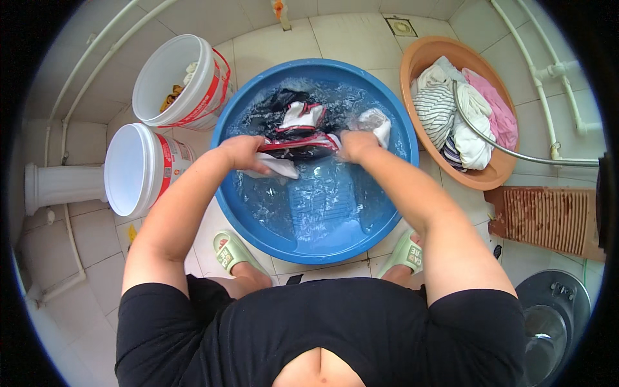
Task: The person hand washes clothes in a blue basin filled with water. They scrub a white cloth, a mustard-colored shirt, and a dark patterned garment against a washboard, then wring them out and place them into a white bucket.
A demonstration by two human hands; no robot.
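A wet dark garment [299, 147] with white parts and red trim is stretched between my hands in a round blue tub [316, 257] of water. My left hand [245, 153] grips its left end, and a white flap [278, 166] hangs below those fingers. At the other end my right hand [358, 144] is closed on the cloth, next to a bunched white portion [376, 125]. The far part of the garment lies soaked in the water. Ridges moulded into the tub's floor [322, 201] show through the water nearer to me.
An orange basin [407, 77] of laundry stands at the right, crossed by a grey hose [509, 152]. Below it lies a brown washboard [548, 220]. Two white buckets [207, 97] [155, 164] stand left of the tub. A dark bin-like container [560, 303] is at lower right.
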